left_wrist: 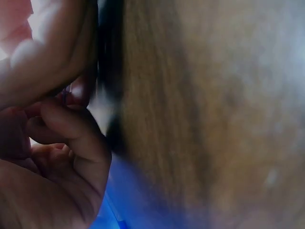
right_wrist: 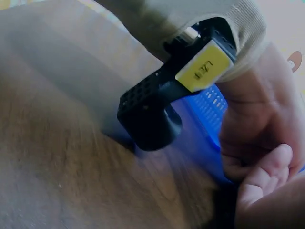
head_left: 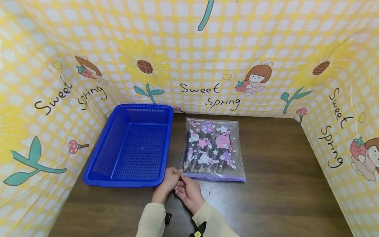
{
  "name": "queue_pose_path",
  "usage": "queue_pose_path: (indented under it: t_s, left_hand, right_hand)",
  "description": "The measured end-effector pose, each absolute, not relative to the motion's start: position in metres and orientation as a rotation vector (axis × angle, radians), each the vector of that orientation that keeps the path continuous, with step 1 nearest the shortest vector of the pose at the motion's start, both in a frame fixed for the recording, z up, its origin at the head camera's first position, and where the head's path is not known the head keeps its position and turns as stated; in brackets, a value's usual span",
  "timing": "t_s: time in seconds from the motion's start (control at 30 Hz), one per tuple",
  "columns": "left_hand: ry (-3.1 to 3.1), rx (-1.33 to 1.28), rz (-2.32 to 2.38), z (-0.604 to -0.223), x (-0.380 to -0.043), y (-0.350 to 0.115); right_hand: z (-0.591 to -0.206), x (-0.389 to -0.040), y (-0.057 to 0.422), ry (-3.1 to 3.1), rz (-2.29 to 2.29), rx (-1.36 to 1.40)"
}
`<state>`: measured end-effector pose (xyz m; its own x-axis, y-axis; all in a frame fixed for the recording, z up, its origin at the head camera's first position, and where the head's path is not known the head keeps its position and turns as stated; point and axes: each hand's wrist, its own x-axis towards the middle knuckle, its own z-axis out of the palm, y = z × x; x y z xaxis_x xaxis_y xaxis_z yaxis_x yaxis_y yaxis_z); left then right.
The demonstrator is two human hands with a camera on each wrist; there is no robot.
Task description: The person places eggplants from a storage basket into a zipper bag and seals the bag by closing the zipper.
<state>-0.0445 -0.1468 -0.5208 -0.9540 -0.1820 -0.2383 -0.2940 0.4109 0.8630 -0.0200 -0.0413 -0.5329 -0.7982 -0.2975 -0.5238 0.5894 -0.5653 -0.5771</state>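
A clear zip bag (head_left: 211,148) printed with pink and purple cartoon figures and stars lies flat on the table, its purple zip strip (head_left: 219,178) along the near side. Dark items with pale ends show through the plastic; their kind is unclear. At the bag's near left corner my left hand (head_left: 171,180) and right hand (head_left: 190,195) meet, fingertips pinching the end of the strip. In the left wrist view, the curled fingers (left_wrist: 71,129) of both hands crowd together and mostly hide the pinched corner. The right wrist view has the left hand (right_wrist: 259,124) beside the right thumb.
A blue perforated plastic basket (head_left: 139,151) stands left of the bag, close to my left hand. Small dark specks (head_left: 209,192) lie on the brown wooden table (head_left: 275,171). Yellow checked cloth (head_left: 204,56) walls in the back and both sides.
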Motion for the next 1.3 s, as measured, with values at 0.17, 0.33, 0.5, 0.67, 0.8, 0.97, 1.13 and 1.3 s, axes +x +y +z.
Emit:
queue_pose_path:
  t_s: [0.17, 0.33, 0.5, 0.67, 0.8, 0.97, 1.13, 1.3]
  left_hand:
    - [2.578, -0.426, 1.574, -0.522, -0.044, -0.147]
    - [2.636, -0.389, 1.472, -0.520, -0.043, -0.143]
    - [2.681, -0.368, 1.367, -0.518, -0.043, -0.138]
    - [2.661, -0.405, 1.378, -0.519, -0.045, -0.137]
    - [2.635, -0.434, 1.410, -0.521, -0.045, -0.140]
    - [2.649, -0.443, 1.364, -0.522, -0.045, -0.141]
    - [2.658, -0.442, 1.326, -0.519, -0.044, -0.140]
    - [2.657, -0.425, 1.327, -0.519, -0.045, -0.141]
  right_hand:
    - [-0.535, -0.019, -0.050, 1.116, -2.409, 0.629]
    - [-0.534, -0.019, -0.055, 1.153, -2.442, 0.736]
    - [-0.530, -0.020, -0.050, 1.159, -2.471, 0.803]
    - [-0.527, -0.024, -0.038, 1.174, -2.490, 0.856]
    - [-0.527, -0.026, -0.025, 1.184, -2.490, 0.869]
    - [-0.527, -0.026, -0.013, 1.181, -2.491, 0.879]
    - [-0.525, -0.028, -0.002, 1.193, -2.490, 0.897]
    - [-0.525, -0.028, 0.009, 1.218, -2.479, 0.895]
